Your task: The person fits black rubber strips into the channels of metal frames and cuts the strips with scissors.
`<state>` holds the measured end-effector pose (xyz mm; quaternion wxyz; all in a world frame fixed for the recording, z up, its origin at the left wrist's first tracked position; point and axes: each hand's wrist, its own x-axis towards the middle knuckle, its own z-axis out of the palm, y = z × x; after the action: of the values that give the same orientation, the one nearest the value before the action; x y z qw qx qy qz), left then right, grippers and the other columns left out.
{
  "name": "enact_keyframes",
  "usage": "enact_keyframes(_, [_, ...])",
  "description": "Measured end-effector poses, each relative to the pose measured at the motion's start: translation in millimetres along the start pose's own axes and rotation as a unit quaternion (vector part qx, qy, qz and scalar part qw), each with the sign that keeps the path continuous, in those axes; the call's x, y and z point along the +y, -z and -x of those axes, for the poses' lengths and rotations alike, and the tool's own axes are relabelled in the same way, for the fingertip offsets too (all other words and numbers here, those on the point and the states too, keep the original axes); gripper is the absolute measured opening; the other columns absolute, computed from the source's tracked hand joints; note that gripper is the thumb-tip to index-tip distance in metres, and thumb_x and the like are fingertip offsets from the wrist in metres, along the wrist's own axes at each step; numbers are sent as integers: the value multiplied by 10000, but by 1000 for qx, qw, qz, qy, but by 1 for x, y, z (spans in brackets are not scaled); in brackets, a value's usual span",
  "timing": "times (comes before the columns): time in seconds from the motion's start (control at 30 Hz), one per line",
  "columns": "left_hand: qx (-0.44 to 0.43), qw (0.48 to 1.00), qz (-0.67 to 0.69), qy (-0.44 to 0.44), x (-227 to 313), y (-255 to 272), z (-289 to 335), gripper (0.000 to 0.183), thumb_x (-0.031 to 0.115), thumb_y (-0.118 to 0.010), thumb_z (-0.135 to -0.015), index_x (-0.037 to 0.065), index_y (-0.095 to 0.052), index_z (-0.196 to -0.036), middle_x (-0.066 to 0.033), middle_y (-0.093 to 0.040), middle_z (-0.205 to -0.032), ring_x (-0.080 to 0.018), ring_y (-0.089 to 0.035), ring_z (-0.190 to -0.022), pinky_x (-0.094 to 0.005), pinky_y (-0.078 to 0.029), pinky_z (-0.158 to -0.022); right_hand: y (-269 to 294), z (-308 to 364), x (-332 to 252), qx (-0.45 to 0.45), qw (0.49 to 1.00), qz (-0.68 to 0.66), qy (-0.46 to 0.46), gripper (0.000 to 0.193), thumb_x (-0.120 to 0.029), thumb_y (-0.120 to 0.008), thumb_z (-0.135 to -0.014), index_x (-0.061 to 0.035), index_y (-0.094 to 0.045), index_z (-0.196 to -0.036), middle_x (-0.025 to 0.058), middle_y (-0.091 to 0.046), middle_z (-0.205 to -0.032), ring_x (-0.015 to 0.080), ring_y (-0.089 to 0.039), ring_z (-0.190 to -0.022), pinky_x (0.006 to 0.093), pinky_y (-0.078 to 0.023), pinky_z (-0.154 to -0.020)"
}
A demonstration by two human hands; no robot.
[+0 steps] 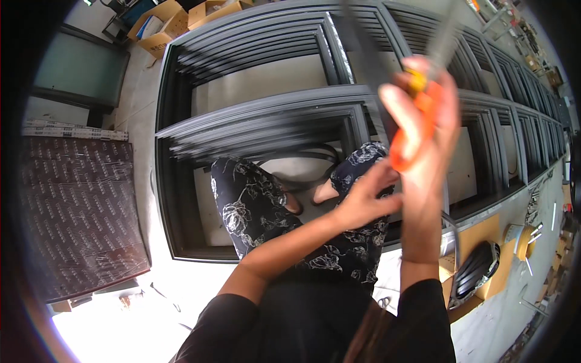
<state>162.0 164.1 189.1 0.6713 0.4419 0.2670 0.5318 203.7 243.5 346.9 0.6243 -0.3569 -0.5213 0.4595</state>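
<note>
My right hand [426,115] is raised over the frames, fingers wrapped round an orange-handled tool [431,106]. The tool has a yellow part near the fingers and a long, thin grey end pointing up, smeared by motion, so its exact kind is unclear. Behind that hand a blurred dark strip [366,51] slants down from the top edge. My left hand [367,199] is lower, beside my right wrist, with thumb and fingers apart; some fingertips are close to or behind the wrist. Dark grey metal frames [260,109] lie in nested stacks under both hands.
My legs stand inside one frame opening, with a black cord-like loop [296,181] by my feet. Right of me, an open cardboard box [496,272] holds black coils. A brown wrapped stack [85,212] lies left; cardboard boxes [160,27] stand at the far left.
</note>
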Motion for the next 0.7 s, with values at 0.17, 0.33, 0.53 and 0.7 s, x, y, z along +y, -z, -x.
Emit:
enact_keyframes(0.17, [97, 992, -67, -51, 71, 44, 4, 436, 213, -537, -985, -9, -449, -1350, -116, -591, -1254, -243, -568, -1183, -384, -454, -1015, -72, 1, 22, -212, 968, -101, -83, 395, -11, -732, -806, -82, -569, -1159, 39, -627, -911, 100, -593, -815, 227, -482, -735])
enact_keyframes(0.33, [239, 968, -54, -47, 124, 63, 16, 281, 251, -516, -999, 10, -519, -1144, -115, -618, -990, -218, -608, -935, -390, -502, -880, -78, 15, 38, -173, 982, -60, 54, 375, 63, -647, -855, -26, -491, -1184, 93, -652, -971, 185, -653, -913, 292, -549, -771])
enact_keyframes(0.53, [314, 920, 106, -211, 172, 153, 51, 178, 209, -489, -1008, 40, -536, -979, -62, -528, -873, -210, -560, -803, -398, -495, -827, 39, 72, 29, -48, 998, 6, -35, 297, 55, -600, -861, -2, -504, -1136, 119, -644, -980, 165, -638, -899, 262, -522, -776])
enact_keyframes(0.7, [278, 909, 125, -283, 222, 184, 68, 194, 222, -510, -999, 38, -524, -937, -52, -516, -867, -194, -531, -849, -386, -468, -878, 120, 171, 89, -96, 944, 215, -233, 364, -14, -696, -846, 1, -529, -1169, 87, -649, -1047, 166, -623, -971, 280, -489, -872])
